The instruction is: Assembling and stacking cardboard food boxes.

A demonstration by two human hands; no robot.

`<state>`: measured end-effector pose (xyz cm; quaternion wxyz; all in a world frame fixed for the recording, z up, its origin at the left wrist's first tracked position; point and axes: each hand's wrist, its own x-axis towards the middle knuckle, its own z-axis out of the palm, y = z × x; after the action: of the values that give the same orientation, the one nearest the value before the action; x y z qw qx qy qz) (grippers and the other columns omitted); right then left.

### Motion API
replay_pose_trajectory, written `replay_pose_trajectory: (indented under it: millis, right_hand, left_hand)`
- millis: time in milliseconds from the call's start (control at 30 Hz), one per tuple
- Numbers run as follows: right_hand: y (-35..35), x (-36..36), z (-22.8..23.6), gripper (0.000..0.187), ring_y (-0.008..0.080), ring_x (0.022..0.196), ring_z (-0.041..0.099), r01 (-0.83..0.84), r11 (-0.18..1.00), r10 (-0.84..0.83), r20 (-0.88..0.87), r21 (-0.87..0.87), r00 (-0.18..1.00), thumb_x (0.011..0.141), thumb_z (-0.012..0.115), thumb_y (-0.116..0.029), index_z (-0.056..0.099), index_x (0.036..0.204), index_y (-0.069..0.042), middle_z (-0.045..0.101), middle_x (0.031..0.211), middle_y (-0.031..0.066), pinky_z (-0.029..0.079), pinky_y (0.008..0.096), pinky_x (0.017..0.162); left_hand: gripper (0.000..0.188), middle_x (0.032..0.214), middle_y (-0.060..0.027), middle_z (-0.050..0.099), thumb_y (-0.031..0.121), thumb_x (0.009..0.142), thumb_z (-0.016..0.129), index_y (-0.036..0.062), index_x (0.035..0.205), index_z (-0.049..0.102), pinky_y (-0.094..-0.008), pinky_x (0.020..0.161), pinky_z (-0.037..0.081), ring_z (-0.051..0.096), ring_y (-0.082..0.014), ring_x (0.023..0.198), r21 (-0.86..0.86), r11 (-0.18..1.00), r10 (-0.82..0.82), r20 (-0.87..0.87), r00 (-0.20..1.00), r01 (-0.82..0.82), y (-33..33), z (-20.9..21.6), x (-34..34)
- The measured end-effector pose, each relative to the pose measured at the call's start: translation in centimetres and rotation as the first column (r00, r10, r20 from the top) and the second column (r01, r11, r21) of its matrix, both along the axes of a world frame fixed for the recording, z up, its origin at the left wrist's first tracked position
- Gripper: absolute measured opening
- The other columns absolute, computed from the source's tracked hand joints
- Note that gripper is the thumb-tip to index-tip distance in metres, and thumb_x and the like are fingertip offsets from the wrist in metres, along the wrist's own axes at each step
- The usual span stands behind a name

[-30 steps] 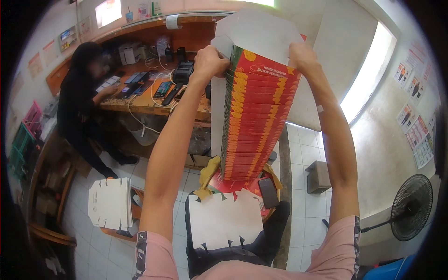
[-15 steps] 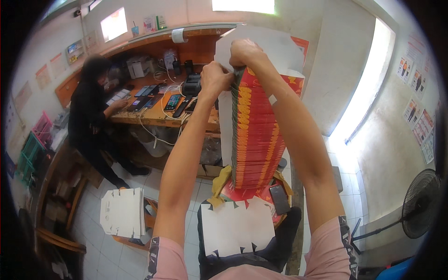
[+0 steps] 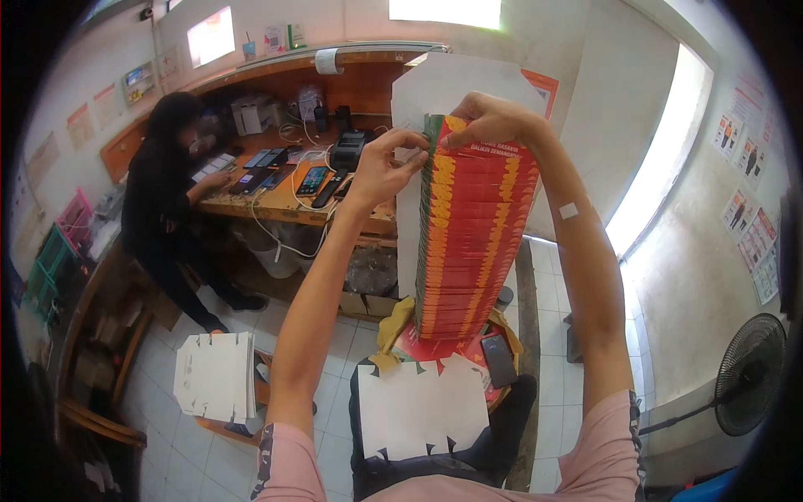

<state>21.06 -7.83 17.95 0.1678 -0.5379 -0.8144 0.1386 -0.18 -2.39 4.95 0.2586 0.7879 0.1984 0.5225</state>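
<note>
In front of me rises a tall stack of red and yellow cardboard boxes (image 3: 468, 243) with green side edges. My right hand (image 3: 493, 121) is closed over the top box, thumb on its front face near the upper left corner. Beside it, my left hand (image 3: 393, 163) is closed, its fingertips pinching at the green left edge of the top box. Behind the stack stands a large white cardboard panel (image 3: 410, 92) with cut corners. A white die-cut cardboard blank (image 3: 422, 410) lies across my lap.
Near the stack's base lies a dark phone (image 3: 499, 360). White blanks (image 3: 213, 376) are piled on a stool at the left. A person in black (image 3: 163, 167) sits at a wooden workbench (image 3: 293, 205) with phones and cables. A standing fan (image 3: 749, 376) is at the right.
My right hand has moved right and lower, uncovering the upper front of the stack. My left hand has shifted slightly right and down, its fingers still at the stack's left edge.
</note>
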Motion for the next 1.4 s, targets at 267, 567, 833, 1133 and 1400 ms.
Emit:
replay_pose_trajectory:
  millis: [267,567,833,1133,1400]
  right_hand:
    - [-0.6,-0.9,0.2,0.04,0.0227,0.066,0.067,0.096,0.985,-0.118,0.154,0.147,0.981,0.073,0.077,-0.036,0.077,0.09,0.0,0.072,0.076,0.0144,0.051,0.0364,0.062]
    - [-0.7,-1.8,-2.0,0.054,0.0318,0.087,0.069,0.065,0.989,-0.085,0.146,0.136,0.986,0.099,0.055,-0.048,0.074,0.106,0.002,0.073,0.097,0.0235,0.052,0.0406,0.081]
    - [-0.4,-2.7,-2.3,0.059,0.0322,0.089,0.07,0.084,0.991,-0.111,0.282,0.106,0.953,0.102,0.049,-0.05,0.075,0.101,0.003,0.074,0.094,0.0222,0.051,0.0415,0.08]
    - [1.3,6.3,-0.6,0.052,0.0348,0.086,0.07,0.496,0.644,-0.607,-0.005,0.582,0.795,0.098,0.056,-0.044,0.074,0.083,0.002,0.072,0.088,0.0231,0.054,0.0433,0.081]
    - [2.5,10.5,-2.7,0.038,0.0367,0.104,0.07,0.678,0.711,-0.678,-0.07,0.19,0.731,0.076,0.057,-0.01,0.07,0.11,0.002,0.071,0.107,0.0255,0.056,0.0471,0.088]
  left_hand:
    - [0.011,0.102,0.0025,0.054,0.002,0.089,0.071,0.0035,0.094,0.062,-0.0241,0.086,0.053,0.058,-0.0091,0.097,-0.099,0.96,-0.256,0.053,0.965,0.26,1.6,0.6,0.8]
    - [0.013,0.109,0.0006,0.051,-0.003,0.085,0.071,0.0037,0.093,0.062,-0.0266,0.089,0.056,0.057,-0.0119,0.103,-0.01,0.985,-0.171,0.036,0.985,0.171,2.0,0.1,0.9]
    - [0.014,0.128,-0.0044,0.05,-0.009,0.08,0.069,0.0024,0.086,0.065,-0.0213,0.072,0.058,0.058,-0.0115,0.106,0.065,0.985,-0.165,0.106,0.981,0.159,1.7,0.1,1.5]
    - [0.017,0.123,-0.0041,0.064,-0.015,0.078,0.067,0.001,0.085,0.065,-0.0177,0.057,0.049,0.061,-0.0041,0.088,0.134,0.987,-0.102,0.123,0.987,0.086,0.5,0.2,1.7]
    - [0.021,0.109,-0.0034,0.068,-0.019,0.075,0.063,0.0002,0.085,0.065,-0.0196,0.056,0.052,0.064,-0.0064,0.089,0.235,0.969,0.015,0.234,0.972,-0.072,-0.5,-0.3,2.6]
